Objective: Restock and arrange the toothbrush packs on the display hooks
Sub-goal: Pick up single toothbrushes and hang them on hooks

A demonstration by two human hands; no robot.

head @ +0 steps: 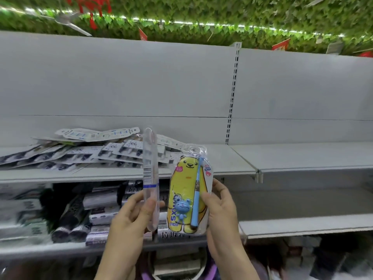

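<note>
1. Left hand (131,216) grips a clear narrow toothbrush pack (150,176) by its lower part, thumb across the front; pack stands upright, edge-on, barcode label facing the camera.
2. Right hand (221,211) holds a yellow bear-shaped kids' toothbrush pack (187,190) by its right edge, fingers curled behind, thumb on the front. It carries a blue toothbrush and a blue bear figure.
3. The 2 packs sit side by side, just apart, in front of the shelving.
4. Upper shelf (201,158), left part: a loose pile of white carded toothbrush packs (96,150) lying flat and overlapping.
5. Lower shelf (66,247): dark and white boxed goods (94,207), blurred.
6. Green artificial foliage (201,13) with a light strip overhead.
</note>
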